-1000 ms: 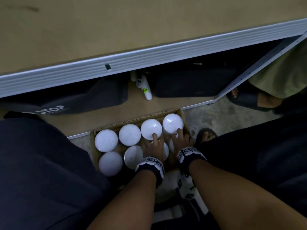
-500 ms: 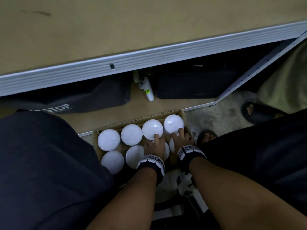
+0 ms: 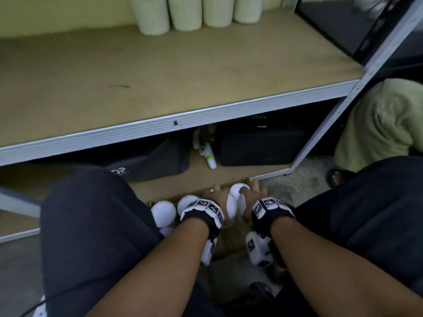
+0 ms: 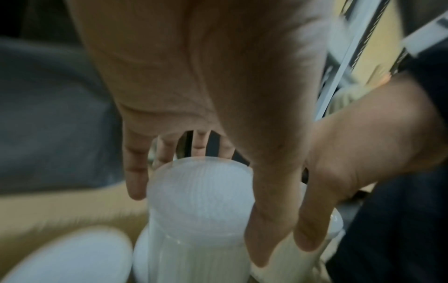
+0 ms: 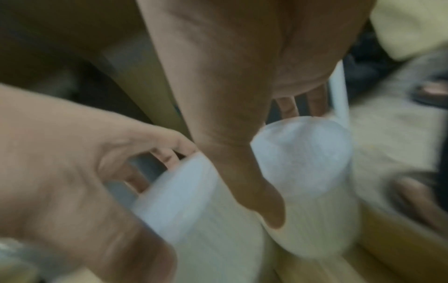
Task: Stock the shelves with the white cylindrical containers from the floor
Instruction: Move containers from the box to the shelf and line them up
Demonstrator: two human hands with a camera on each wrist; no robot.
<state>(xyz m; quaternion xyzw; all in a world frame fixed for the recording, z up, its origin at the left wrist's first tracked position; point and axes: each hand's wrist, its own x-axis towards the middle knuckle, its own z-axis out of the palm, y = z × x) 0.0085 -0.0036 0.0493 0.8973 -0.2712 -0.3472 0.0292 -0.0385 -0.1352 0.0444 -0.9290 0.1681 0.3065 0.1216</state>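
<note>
Several white cylindrical containers stand in a cardboard box (image 3: pixel 194 193) on the floor between my knees; two lids (image 3: pixel 163 213) (image 3: pixel 186 202) show on the left. My left hand (image 3: pixel 216 195) grips one ribbed container (image 4: pixel 201 201), thumb on its right side and fingers behind it. My right hand (image 3: pixel 251 193) grips the neighbouring container (image 5: pixel 305 153) at the box's right end, thumb on its left side. Both wrist views are blurred. More white containers (image 3: pixel 194 12) stand in a row at the back of the brown shelf board (image 3: pixel 160 76).
Black bags (image 3: pixel 258 147) (image 3: pixel 151 161) and a small white device (image 3: pixel 209 156) lie on the bottom shelf. A grey metal upright (image 3: pixel 343 104) slants at the right. Another person in a green garment (image 3: pixel 377 129), with a sandalled foot (image 3: pixel 336 178), crouches beyond it.
The head view has swung upward, bringing the shelf and its row of containers into sight. Both hands went from fingertips on the lids to gripping two containers by their sides.
</note>
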